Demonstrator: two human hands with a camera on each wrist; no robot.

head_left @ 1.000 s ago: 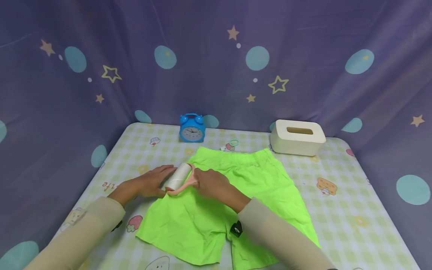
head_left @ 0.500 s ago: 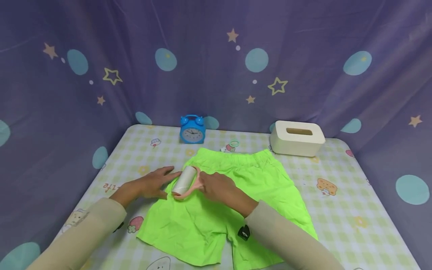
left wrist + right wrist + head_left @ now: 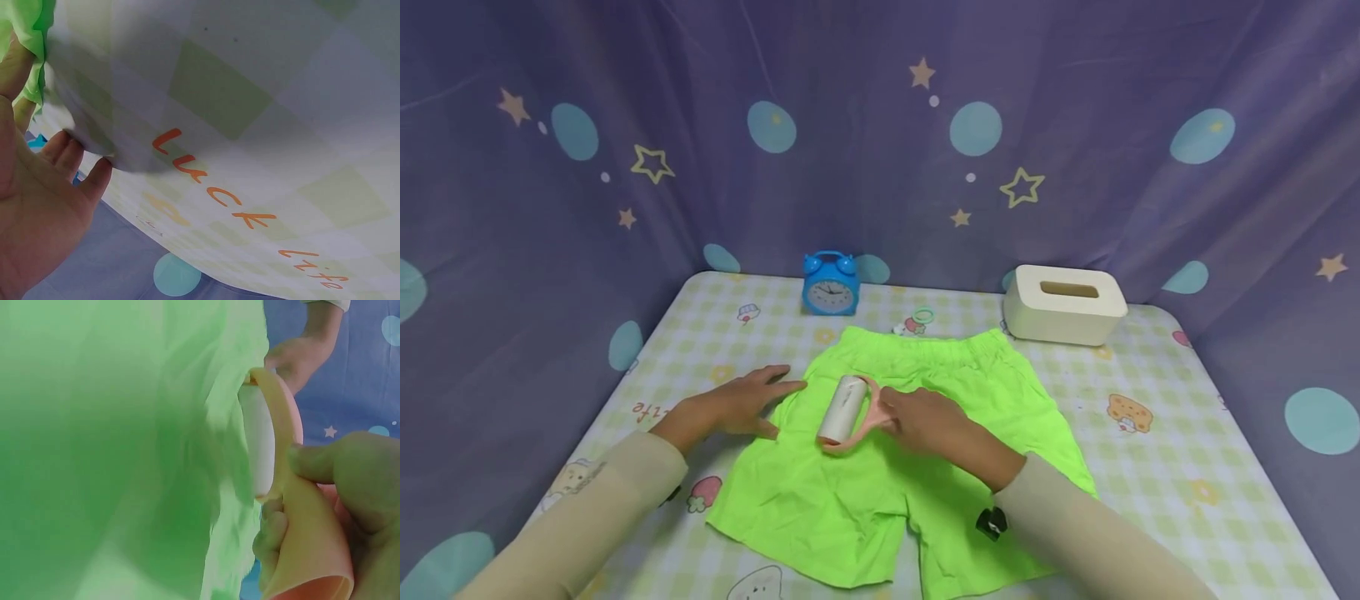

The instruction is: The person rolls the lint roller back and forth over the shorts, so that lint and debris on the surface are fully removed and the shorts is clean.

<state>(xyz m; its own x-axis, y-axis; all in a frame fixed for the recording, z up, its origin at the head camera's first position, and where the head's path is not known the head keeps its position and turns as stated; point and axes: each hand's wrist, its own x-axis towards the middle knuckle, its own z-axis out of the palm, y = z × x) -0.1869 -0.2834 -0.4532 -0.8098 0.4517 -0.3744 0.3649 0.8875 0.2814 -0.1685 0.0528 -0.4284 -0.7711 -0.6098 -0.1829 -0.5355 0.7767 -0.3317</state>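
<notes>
Neon green shorts (image 3: 880,467) lie spread on the table, waistband toward the back. My right hand (image 3: 925,421) grips the peach handle of a lint roller (image 3: 844,410), whose white roll lies on the left half of the shorts. In the right wrist view the thumb and fingers wrap round the lint roller (image 3: 312,537), its white roll against the fabric. At the left edge of the shorts my left hand (image 3: 745,404) rests with fingers spread, touching the cloth. The left wrist view shows this hand (image 3: 50,206) with fingers extended, some at the green fabric (image 3: 28,37).
A blue alarm clock (image 3: 831,285) stands at the back edge. Right of it lies a small mint-green ring (image 3: 922,316), and a cream tissue box (image 3: 1065,306) stands at the back right. A checked cloth (image 3: 1165,500) covers the table; a purple curtain (image 3: 865,50) hangs around it.
My right hand has moved the lint roller rightward across the shorts, away from the left hand and the left edge. The left hand has stayed almost where it was.
</notes>
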